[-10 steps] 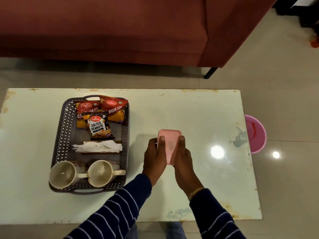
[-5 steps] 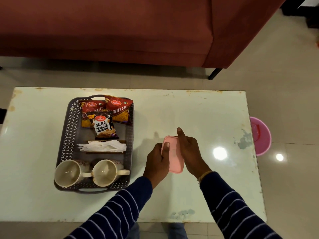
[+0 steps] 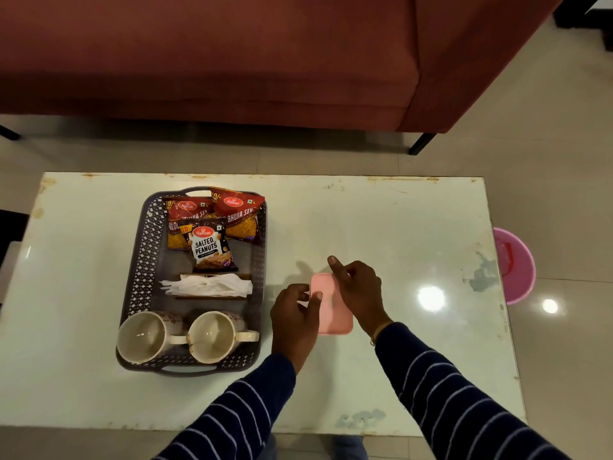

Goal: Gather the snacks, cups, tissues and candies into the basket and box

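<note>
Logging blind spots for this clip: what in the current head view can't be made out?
- Inside of the pink box: its lid is on, so the candies cannot be seen.
- Box edges: covered by the left hand and right hand.
- Back red snack packet: its label is partly covered by the peanuts packet.
- Pink bucket: partly hidden behind the table edge.
- Holder under the tissues: mostly covered.

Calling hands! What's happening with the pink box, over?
Left hand and right hand both touching pink box, lid on, flat on table. Basket packed: snacks, tissues, cups. Nothing blocking.
</note>
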